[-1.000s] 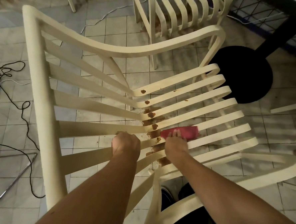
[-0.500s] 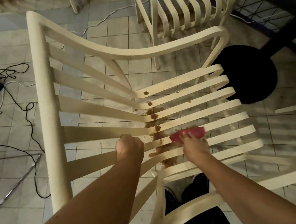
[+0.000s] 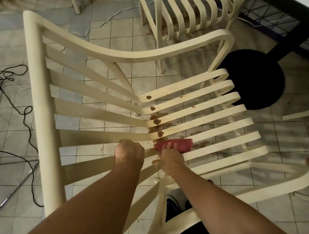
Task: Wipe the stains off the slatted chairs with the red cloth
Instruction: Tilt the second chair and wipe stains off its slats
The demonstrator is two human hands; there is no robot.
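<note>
**Red cloth pinned to a seat slat while the chair is braced**

The red cloth (image 3: 180, 145) is judged to be soft, light and limp. Folded into a pad, it is likely to bunch or slide unless it is pinned flat from above, so it is better held under spread fingers than by an edge. It lies across the seat slats of the slatted chair (image 3: 42, 110), just beside the bend where seat meets back. It sits at the near end of a row of brown stains (image 3: 157, 121) that dot the slats further up.

The chair is judged to be stiff but fairly light. Its slats may flex a little under pressure and the frame may shift on the tiled floor (image 3: 119, 33), so a firm hold on a slat near the wiped spot is sensible.

The right hand (image 3: 172, 158) is laid on the near part of the cloth, with its fingers (image 3: 169, 146) fairly straight and pressed down. The thumb is hidden, so a pinch from beneath cannot be ruled out. The left hand (image 3: 129, 154) is clenched round a back slat just beside the bend, knuckles up, near the right hand but apart from it. Both forearms are stretched forward and down from the lower edge of the view. A second chair (image 3: 174, 13) stands beyond, well apart from both hands.
</note>
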